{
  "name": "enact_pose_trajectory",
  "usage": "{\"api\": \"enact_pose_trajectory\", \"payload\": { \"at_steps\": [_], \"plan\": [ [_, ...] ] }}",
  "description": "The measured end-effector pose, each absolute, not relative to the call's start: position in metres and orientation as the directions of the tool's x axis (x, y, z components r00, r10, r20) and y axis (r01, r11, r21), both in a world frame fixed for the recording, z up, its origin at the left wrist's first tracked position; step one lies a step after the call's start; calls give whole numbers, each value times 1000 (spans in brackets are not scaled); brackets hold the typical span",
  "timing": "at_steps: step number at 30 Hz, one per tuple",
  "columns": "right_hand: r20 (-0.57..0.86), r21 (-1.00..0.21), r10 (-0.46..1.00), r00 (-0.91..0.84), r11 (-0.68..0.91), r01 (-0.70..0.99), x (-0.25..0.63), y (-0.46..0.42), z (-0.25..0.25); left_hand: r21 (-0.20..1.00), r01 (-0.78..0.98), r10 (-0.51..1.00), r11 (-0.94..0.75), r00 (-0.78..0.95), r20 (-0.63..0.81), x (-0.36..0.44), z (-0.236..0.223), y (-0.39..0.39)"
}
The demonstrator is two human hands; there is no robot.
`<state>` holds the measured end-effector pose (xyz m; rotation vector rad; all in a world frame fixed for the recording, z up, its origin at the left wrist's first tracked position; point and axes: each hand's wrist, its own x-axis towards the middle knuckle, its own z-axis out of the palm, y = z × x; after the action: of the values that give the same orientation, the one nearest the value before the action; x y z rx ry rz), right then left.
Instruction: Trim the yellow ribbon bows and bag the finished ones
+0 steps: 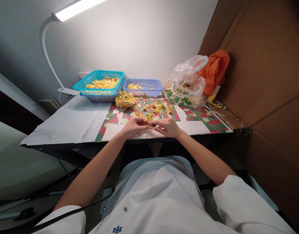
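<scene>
Both hands met just above the front edge of the table [64, 123]. The left hand [135, 127] and the right hand [167, 126] each had a pinching grip, fingertips closed on a small ornament piece [151, 126] between them; it showed yellow and dark parts, but the fingers hid most of its shape.

Just beyond the fingertips, loose golden flower pieces [159, 107] with thin stems lay scattered on a camouflage-patterned sheet [195, 114] with pale strips across it. Behind the left hand sat a dense bunch of golden flowers [125, 99], near the baskets. A turquoise basket [98, 85] holding many yellow flower pieces stood stacked on a darker basket [98, 98]. Right beside it, a periwinkle basket [143, 85] held fewer pieces.

At the back right, a translucent plastic bag [185, 85] with green print stood against an orange bag [214, 70], close to a cardboard panel [264, 65]. A lit lamp [78, 9] with a curved white neck leaned over the table from the back left.
</scene>
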<state>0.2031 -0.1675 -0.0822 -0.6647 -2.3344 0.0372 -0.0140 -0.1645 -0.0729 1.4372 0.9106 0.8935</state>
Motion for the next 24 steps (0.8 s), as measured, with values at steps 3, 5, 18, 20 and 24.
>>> {"api": "enact_pose_trajectory", "payload": {
  "at_steps": [3,5,18,20,24],
  "plan": [
    [637,-152,481,-603,844,514,203,-167,-84,999,25,919,-37,394,24,-13,-72,-165],
    [635,-93,489,-598,817,569,203,-166,-85,999,32,920,-31,393,16,-13,-72,-165],
    [668,136,442,-599,719,682,205,-163,-92,1000,7,930,12,367,-14,-12,-70,-167],
    [656,148,450,-606,710,689,205,-164,-92,1000,11,933,19,358,-22,-12,-70,-166],
    [643,167,457,-615,700,695,205,-164,-91,999,30,933,29,358,-38,-12,-69,-165]
  ]
}}
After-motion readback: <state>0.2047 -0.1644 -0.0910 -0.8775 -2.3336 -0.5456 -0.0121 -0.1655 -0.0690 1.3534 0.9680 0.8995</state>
